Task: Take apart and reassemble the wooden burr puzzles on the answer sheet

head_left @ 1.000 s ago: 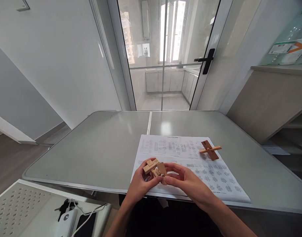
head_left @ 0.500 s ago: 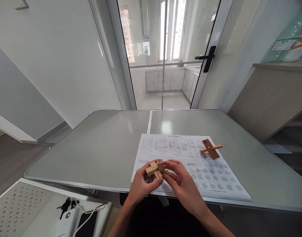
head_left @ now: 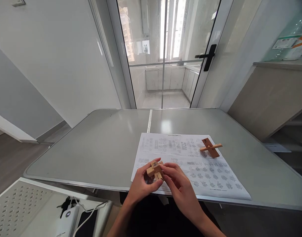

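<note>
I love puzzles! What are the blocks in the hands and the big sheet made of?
Blocks: probably smooth, unpainted wood; they're pale tan with crisp edges.
Sheet: looks like plain matt paper, since it's thin, white and printed.

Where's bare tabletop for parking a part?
Widest: table left of the sheet; also between sheet and far table edge, and right of the sheet. Crowded: sheet's near side, with left hand and right hand on the block cluster; far right corner, crossed pieces.

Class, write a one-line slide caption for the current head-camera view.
Left hand and right hand hold interlocked pale wooden blocks above a white printed sheet on a grey table.
</note>
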A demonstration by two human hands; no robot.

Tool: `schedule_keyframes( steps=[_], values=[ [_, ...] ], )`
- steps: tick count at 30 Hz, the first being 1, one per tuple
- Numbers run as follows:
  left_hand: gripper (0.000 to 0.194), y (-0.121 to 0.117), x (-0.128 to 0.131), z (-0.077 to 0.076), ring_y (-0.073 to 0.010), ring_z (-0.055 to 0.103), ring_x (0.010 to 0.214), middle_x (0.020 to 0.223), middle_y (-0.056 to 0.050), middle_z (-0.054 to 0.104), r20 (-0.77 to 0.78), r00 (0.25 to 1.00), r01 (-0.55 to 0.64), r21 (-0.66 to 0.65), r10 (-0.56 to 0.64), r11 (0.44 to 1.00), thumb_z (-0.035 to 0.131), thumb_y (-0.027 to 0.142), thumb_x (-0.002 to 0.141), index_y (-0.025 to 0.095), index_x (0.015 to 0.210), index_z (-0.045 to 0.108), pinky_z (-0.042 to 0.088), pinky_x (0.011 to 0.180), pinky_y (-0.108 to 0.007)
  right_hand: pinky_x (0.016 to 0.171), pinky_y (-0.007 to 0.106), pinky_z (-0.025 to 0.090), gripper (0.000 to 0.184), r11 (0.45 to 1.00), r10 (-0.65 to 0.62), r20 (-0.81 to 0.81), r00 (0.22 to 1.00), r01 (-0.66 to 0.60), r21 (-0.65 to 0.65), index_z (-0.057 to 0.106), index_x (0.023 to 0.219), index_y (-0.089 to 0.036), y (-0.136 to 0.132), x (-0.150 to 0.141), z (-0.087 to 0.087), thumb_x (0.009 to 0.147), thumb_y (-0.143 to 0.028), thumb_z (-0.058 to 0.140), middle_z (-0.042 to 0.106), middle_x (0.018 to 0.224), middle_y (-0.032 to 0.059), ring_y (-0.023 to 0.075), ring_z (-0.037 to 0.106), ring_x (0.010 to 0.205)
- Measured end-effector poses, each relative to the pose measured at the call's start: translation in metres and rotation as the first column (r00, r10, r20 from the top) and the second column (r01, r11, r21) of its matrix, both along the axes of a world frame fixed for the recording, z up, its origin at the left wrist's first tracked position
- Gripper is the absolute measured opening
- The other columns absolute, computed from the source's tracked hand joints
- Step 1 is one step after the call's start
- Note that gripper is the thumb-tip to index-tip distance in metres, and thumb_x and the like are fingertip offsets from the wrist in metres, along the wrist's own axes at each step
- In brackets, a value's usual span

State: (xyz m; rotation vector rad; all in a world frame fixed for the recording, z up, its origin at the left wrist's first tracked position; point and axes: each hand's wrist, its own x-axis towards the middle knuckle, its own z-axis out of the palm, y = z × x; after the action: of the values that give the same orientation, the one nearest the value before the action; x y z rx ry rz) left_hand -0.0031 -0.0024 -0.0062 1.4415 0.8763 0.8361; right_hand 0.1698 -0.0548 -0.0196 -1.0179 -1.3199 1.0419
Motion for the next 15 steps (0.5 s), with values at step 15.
schedule_keyframes(
  steps=[15],
  values=[
    [0.070, -0.0040, 0.0038, 0.0067, -0.0292, 0.067, 0.110, 0.125, -0.009, 0.071, -0.058, 0.997, -0.036, 0.175, 0.047, 0.984, 0.081, 0.026, 0.074, 0.025, 0.141, 0.062, 0.054, 0.095, -0.037, 0.099, 0.042, 0.061, 0.037, 0.988, -0.027, 0.216, 0.976, -0.007, 0.154, 0.067, 0.133, -0.039, -0.0007, 0.0069, 0.0017, 0.109, -0.027, 0.042, 0.050, 0.143, 0.0068, 0.0262, 0.058, 0.132]
  ],
)
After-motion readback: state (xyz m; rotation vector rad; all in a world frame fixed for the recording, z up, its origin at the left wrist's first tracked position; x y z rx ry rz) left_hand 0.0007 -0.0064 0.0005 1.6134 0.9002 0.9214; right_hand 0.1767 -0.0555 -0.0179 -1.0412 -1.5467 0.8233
